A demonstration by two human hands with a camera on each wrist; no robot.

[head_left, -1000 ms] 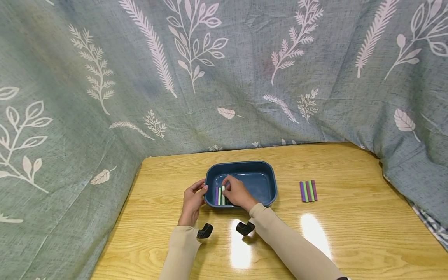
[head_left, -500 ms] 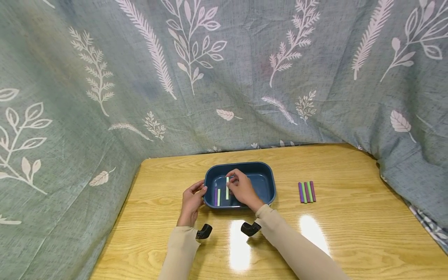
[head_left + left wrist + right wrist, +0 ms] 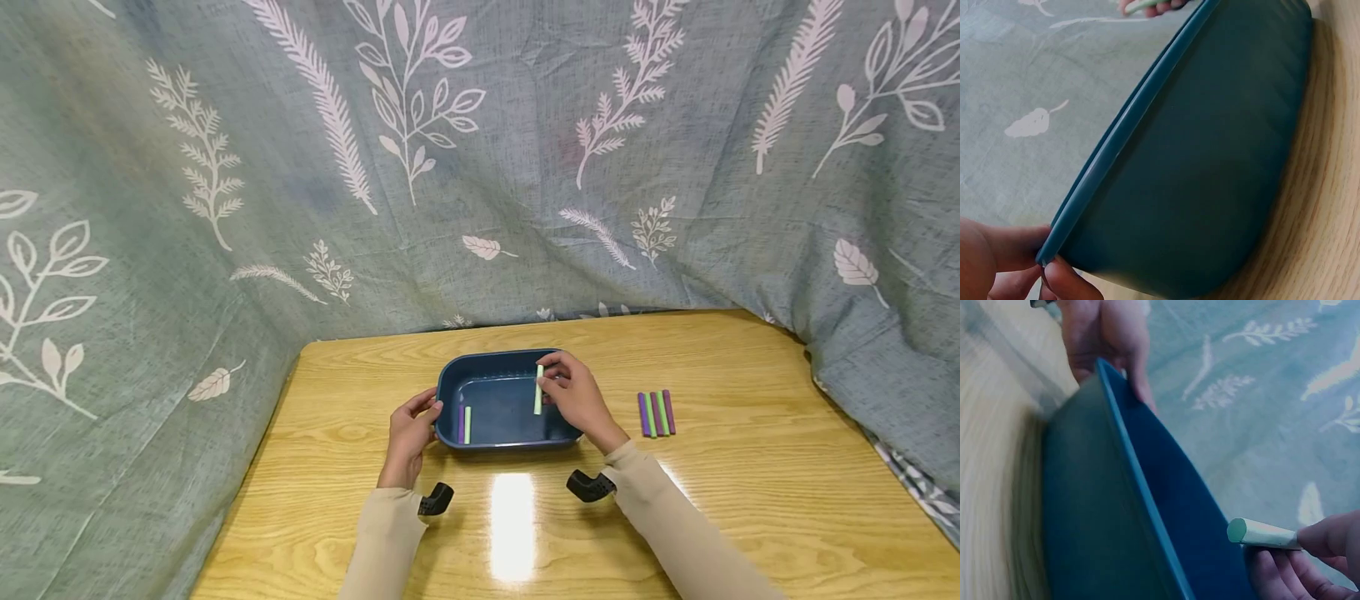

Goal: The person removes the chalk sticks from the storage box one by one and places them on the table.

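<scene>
Pale green stick (image 3: 538, 392) held up over the right part of the blue tub (image 3: 495, 400)

Your right hand (image 3: 576, 392) is grasping the pale green stick, pinched between thumb and fingers. In the right wrist view one round end of it sticks out free of your fingertips, clear of the tub's floor. Your left hand (image 3: 408, 433) is clasped on the rim at the tub's left end, with digits on both sides of the edge.

Inside the tub, at the left end and towards the near wall, you have a purple stick (image 3: 461, 423) and, just to its right, a light green stick (image 3: 468, 425). The tub sits on the wooden table (image 3: 360, 375).

On the table to the right of the tub, well apart from it, you have a row of five sticks (image 3: 656, 414) in purple, green and maroon, lying side by side. Beyond the far edge of the table hangs a grey-blue cloth (image 3: 450, 167) with white leaves. Your sleeves (image 3: 667, 508) are beige
</scene>
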